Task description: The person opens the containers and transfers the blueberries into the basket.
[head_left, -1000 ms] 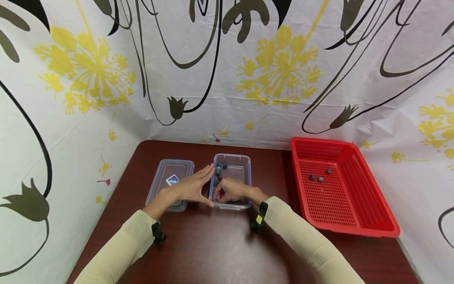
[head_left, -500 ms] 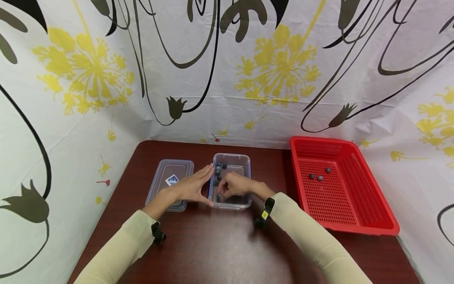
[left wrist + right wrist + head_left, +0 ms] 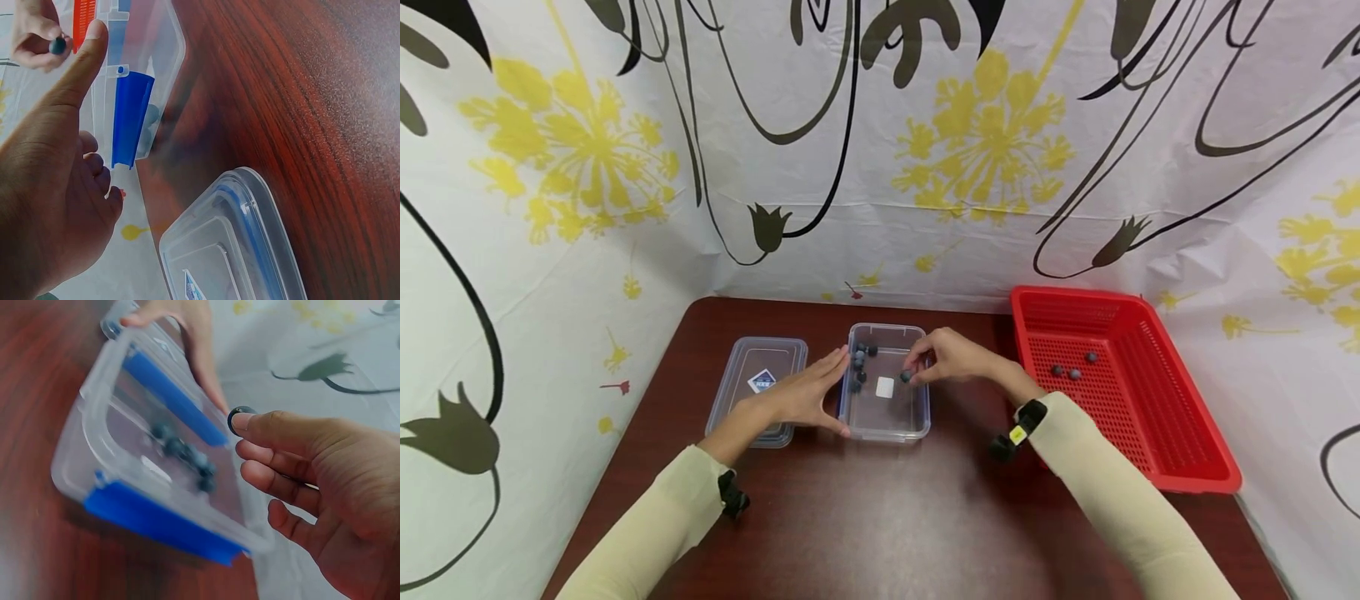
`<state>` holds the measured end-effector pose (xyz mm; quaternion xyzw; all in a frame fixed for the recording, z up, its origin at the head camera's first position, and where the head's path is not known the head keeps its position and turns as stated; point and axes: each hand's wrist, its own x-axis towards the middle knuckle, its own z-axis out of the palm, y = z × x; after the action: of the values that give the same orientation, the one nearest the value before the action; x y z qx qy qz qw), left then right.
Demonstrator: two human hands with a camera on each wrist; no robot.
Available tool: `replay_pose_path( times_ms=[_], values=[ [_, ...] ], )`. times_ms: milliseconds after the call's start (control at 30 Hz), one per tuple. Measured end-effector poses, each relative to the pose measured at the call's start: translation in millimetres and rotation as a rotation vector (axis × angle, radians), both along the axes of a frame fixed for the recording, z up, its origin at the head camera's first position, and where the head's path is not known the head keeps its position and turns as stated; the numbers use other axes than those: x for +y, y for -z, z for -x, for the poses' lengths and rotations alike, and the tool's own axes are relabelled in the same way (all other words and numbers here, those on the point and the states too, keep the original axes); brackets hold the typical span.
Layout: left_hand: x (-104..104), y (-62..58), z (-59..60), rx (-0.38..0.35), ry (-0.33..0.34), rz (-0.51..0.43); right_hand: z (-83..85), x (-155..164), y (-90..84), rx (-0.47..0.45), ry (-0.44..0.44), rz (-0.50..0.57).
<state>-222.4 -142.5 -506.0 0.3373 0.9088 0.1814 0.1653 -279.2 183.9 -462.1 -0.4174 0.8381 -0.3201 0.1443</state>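
A clear plastic box (image 3: pixel 917 414) with blue clips stands mid-table, with several dark blueberries (image 3: pixel 859 360) along its left inner wall. My left hand (image 3: pixel 808 392) lies with straight fingers and thumb against the box's left side (image 3: pixel 131 119). Above the box's right part, my right hand (image 3: pixel 943 354) pinches one blueberry (image 3: pixel 906 376) between thumb and forefinger; the berry (image 3: pixel 236 417) shows at the fingertips in the right wrist view, and also as the pinched berry (image 3: pixel 58 45) in the left wrist view. The box (image 3: pixel 100 481) lies below that hand.
The box's clear lid (image 3: pixel 762 383) lies flat to the left, partly under my left wrist. A red slotted basket (image 3: pixel 1180 433) at the right holds three blueberries (image 3: pixel 1073 372). A flowered cloth backdrop closes in the table on three sides.
My right hand has lifted out of the near end of the box and moved up and right, now pinching one berry. The left hand has stayed put.
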Motion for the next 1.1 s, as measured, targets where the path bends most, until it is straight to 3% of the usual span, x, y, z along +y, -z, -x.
replay_pose_path(
  times_ms=[300,500,900,1100],
  values=[
    [-1,0.0,0.3,-0.015,-0.006,0.002,2.0,73,-26.7,-0.014,0.173,-0.013],
    [-1,-1.0,-0.2,-0.019,-0.006,-0.004,7.9,132,-31.4,0.026,0.285,-0.027],
    [0,-1.3,-1.0,-0.001,-0.004,0.011,14.8,241,-10.6,-0.049,0.473,-0.096],
    [0,-1.6,-0.6,-0.01,-0.012,0.008,9.8,271,4.4,-0.08,0.487,-0.105]
  ],
)
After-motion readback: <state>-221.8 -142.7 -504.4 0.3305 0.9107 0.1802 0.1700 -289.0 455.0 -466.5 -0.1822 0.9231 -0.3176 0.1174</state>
